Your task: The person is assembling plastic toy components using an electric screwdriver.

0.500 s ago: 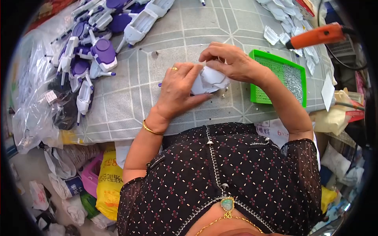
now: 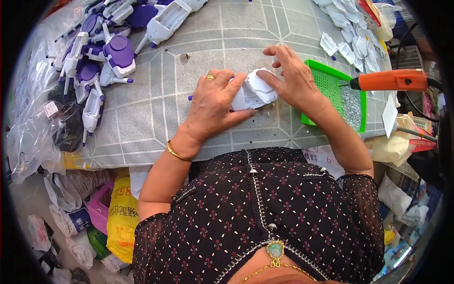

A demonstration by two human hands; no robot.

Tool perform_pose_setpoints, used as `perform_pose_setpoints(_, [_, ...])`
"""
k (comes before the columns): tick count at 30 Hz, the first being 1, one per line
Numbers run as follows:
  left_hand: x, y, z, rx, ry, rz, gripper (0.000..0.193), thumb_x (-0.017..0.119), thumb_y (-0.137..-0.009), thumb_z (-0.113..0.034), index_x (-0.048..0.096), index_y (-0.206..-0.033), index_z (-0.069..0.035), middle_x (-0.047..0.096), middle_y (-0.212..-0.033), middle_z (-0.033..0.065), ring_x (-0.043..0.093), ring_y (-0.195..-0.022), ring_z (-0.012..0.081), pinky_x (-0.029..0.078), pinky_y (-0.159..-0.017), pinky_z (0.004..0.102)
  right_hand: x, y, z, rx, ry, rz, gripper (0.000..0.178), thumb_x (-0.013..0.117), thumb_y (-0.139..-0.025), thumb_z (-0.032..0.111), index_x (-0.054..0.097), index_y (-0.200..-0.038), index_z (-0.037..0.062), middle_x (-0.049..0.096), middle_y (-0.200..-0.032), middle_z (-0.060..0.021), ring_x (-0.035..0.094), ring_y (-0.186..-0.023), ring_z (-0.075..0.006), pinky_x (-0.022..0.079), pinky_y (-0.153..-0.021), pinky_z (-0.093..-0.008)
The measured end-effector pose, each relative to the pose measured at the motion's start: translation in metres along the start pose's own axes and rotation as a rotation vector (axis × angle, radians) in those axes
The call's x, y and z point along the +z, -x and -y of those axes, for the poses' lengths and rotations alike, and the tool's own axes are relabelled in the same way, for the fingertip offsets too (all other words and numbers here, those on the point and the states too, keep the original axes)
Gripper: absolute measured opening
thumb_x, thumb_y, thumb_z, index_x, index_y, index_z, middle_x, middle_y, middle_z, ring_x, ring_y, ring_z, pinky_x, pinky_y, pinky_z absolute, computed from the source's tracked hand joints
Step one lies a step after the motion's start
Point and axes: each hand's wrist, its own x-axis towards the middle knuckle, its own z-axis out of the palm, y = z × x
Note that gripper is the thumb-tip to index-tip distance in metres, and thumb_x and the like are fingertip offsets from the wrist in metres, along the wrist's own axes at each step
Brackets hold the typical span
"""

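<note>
On the table in front of me lies a white plastic toy-like housing (image 2: 241, 100), its purple tip sticking out to the left. My left hand (image 2: 215, 102) is wrapped over the housing's left part, thumb along its near side. A smaller white plastic cover (image 2: 261, 87) sits tilted on the right part. Against that cover rests the thumb of my right hand (image 2: 293, 78), whose fingers are raised and apart. Part of the housing is hidden under my left hand.
Right of my right hand stands a green tray (image 2: 309, 120) with small silver screws (image 2: 351, 106). An orange electric screwdriver (image 2: 392, 80) hangs over its edge. White plastic covers (image 2: 347, 33) lie at the far right, white-and-purple housings (image 2: 118, 54) at the far left beside clear plastic (image 2: 33, 113).
My right hand has shifted slightly right, its fingers spreading off the cover. The cover has turned on the housing. The screwdriver has swung right and down.
</note>
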Motion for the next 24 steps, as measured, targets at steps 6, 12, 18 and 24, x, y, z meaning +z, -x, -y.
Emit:
perform_pose_setpoints(6, [0.003, 0.000, 0.001, 0.003, -0.005, -0.032, 0.073, 0.089, -0.064, -0.033, 0.065, -0.127, -0.005, 0.063, -0.116, 0.0110, 0.060, -0.105, 0.0325, 0.048, -0.090, 0.0429, 0.000, 0.026, 0.015, -0.094, 0.078, 0.076, 0.053, 0.080, -0.086, 0.030, 0.060, -0.126, 0.0036, 0.064, -0.121, -0.0182, 0.064, -0.110, -0.0374, 0.053, -0.094, -0.0422])
perform_pose_setpoints(12, [0.002, -0.001, 0.001, -0.018, 0.017, -0.012, 0.072, 0.089, -0.065, -0.033, 0.065, -0.127, -0.005, 0.063, -0.116, 0.0115, 0.059, -0.105, 0.0324, 0.048, -0.091, 0.0438, -0.012, 0.027, 0.010, -0.227, 0.093, 0.199, 0.066, 0.080, -0.085, 0.031, 0.055, -0.140, 0.0047, 0.056, -0.139, -0.0196, 0.058, -0.122, -0.0399, 0.048, -0.103, -0.0456])
perform_pose_setpoints(18, [0.005, 0.000, 0.003, 0.044, 0.000, -0.058, 0.075, 0.088, -0.065, -0.040, 0.062, -0.126, -0.006, 0.061, -0.110, 0.0099, 0.057, -0.101, 0.0297, 0.044, -0.081, 0.0422, -0.002, 0.036, 0.015, -0.144, 0.242, 0.236, 0.070, 0.075, -0.089, 0.025, 0.046, -0.151, 0.0088, 0.049, -0.147, -0.0192, 0.053, -0.126, -0.0395, 0.044, -0.107, -0.0473])
perform_pose_setpoints(24, [0.005, 0.000, 0.005, 0.051, 0.024, -0.070, 0.078, 0.089, -0.065, -0.040, 0.062, -0.128, -0.004, 0.062, -0.113, 0.0109, 0.057, -0.102, 0.0299, 0.044, -0.083, 0.0423, -0.010, 0.031, 0.011, -0.239, 0.078, 0.243, 0.067, 0.074, -0.087, 0.014, 0.048, -0.149, 0.0072, 0.050, -0.147, -0.0176, 0.053, -0.127, -0.0387, 0.043, -0.108, -0.0475])
